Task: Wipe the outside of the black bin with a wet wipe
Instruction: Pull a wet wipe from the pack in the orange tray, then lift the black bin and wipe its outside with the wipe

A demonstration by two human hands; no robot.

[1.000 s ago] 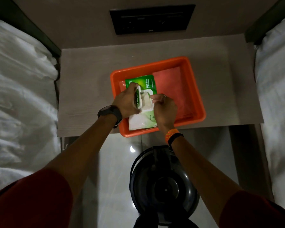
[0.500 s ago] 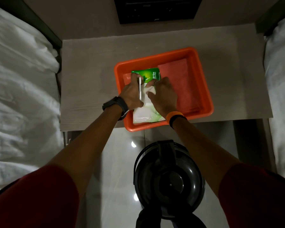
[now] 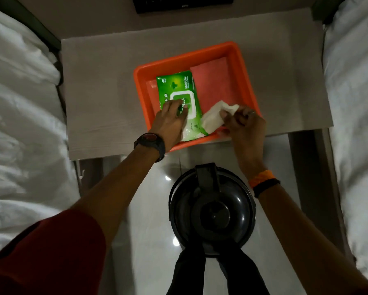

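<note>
A round black bin [image 3: 212, 211] with a domed lid stands on the pale floor between my arms, below the table edge. A green wet-wipe pack [image 3: 179, 92] lies in an orange tray [image 3: 248, 86] on the bedside table. My left hand [image 3: 171, 122] presses flat on the pack's white flap, which looks closed. My right hand [image 3: 245, 124] pinches a white folded wet wipe [image 3: 214, 119] just right of the pack, above the tray's near right corner.
A folded pink cloth [image 3: 215, 81] lies in the tray's right half. The grey bedside table [image 3: 98, 88] sits between two white beds [image 3: 19, 128] [image 3: 355, 107]. A dark wall panel [image 3: 185, 3] is above. My legs [image 3: 217, 271] stand against the bin's near side.
My right hand has drawn a white wipe out of the pack and moved right with it. My left hand has lowered the flap onto the pack, whose green face now shows.
</note>
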